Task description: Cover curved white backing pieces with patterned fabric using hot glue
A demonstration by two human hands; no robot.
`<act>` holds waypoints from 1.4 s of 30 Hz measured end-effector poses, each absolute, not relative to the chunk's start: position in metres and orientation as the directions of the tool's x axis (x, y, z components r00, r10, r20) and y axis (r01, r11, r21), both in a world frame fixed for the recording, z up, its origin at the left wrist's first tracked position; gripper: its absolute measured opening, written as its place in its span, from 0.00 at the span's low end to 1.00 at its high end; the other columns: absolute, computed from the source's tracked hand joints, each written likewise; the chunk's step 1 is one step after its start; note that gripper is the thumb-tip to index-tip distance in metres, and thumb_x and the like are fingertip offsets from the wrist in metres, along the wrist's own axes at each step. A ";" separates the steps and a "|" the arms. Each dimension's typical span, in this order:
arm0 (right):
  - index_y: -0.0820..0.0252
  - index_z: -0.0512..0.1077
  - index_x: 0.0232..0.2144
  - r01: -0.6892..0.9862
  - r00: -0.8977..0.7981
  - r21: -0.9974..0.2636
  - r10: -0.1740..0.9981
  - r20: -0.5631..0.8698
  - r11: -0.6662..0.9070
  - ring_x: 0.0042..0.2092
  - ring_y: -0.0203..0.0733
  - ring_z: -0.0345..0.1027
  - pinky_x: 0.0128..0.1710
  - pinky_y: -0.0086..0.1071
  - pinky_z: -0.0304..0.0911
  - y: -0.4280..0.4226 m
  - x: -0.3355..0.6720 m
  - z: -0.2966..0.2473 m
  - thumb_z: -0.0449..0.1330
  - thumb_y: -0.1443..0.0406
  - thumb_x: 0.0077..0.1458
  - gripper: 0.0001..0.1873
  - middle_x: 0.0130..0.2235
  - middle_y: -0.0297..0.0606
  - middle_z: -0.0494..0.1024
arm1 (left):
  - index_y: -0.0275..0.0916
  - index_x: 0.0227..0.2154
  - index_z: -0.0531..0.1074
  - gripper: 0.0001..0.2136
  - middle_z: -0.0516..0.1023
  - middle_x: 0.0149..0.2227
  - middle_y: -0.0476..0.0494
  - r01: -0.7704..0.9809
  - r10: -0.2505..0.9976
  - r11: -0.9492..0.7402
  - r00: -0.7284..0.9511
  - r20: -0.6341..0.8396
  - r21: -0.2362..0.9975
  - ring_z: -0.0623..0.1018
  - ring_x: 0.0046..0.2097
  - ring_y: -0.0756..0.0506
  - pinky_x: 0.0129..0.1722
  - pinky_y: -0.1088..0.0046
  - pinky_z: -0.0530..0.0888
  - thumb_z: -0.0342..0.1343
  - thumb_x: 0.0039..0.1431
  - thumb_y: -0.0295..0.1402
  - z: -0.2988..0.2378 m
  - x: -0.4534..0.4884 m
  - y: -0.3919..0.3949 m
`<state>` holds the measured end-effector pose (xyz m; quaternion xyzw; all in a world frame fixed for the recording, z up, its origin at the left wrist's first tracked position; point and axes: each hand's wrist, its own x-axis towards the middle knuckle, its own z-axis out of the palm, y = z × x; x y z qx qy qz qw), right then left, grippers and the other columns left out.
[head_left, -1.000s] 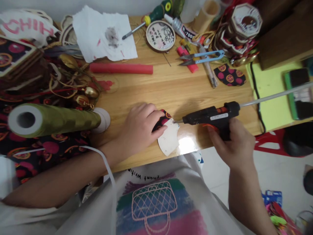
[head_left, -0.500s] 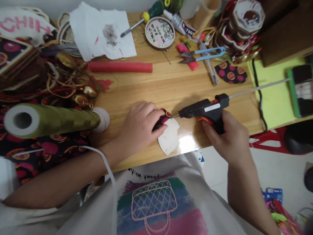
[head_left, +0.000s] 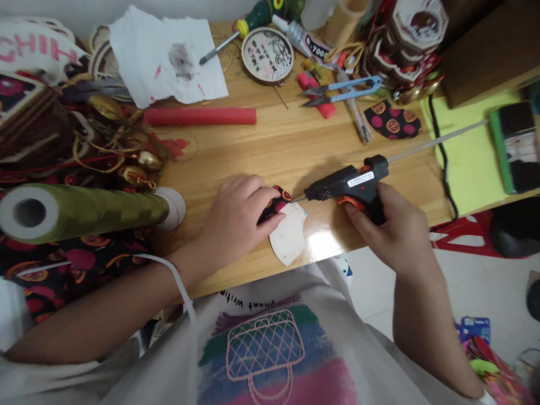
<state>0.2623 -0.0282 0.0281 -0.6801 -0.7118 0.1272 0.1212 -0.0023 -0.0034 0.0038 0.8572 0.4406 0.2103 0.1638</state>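
Across the surface (head_left: 219, 152): red stick (head_left: 200, 116), blue snips (head_left: 333, 87), olive roll (head_left: 109, 211).
Left hand (head_left: 238, 211): fingers bent over patterned cloth (head_left: 282, 196), partly hiding it; grip unclear.
Right hand (head_left: 399, 228): fingers closed around glue gun (head_left: 348, 181).

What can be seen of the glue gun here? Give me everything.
The glue gun is black and plastic-looking, with a white label, an orange trigger and a slim, metallic-looking nozzle. A long, translucent stick projects from its rear. The right hand grips its handle, a finger at the trigger. It is held over the wooden table, pointing left toward the patterned fabric and white piece; whether its tip touches either is unclear.
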 end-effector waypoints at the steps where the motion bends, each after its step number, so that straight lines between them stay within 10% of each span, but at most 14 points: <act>1: 0.54 0.65 0.31 0.938 -0.051 -0.342 0.999 -0.002 0.048 0.24 0.39 0.61 0.23 0.31 0.54 -0.028 0.263 0.028 0.58 0.54 0.52 0.12 0.23 0.32 0.68 | 0.38 0.37 0.73 0.07 0.75 0.37 0.43 0.686 0.824 -0.559 0.524 0.217 0.466 0.74 0.40 0.42 0.40 0.63 0.71 0.60 0.60 0.36 0.004 -0.002 -0.003; 42: 0.57 0.70 0.37 0.921 -0.056 -0.389 0.998 -0.032 0.039 0.25 0.41 0.65 0.24 0.33 0.58 -0.026 0.263 0.030 0.57 0.54 0.53 0.14 0.26 0.37 0.73 | 0.34 0.37 0.73 0.08 0.76 0.36 0.41 0.653 0.805 -0.589 0.528 0.270 0.476 0.75 0.38 0.41 0.37 0.63 0.71 0.61 0.59 0.34 0.003 -0.002 -0.003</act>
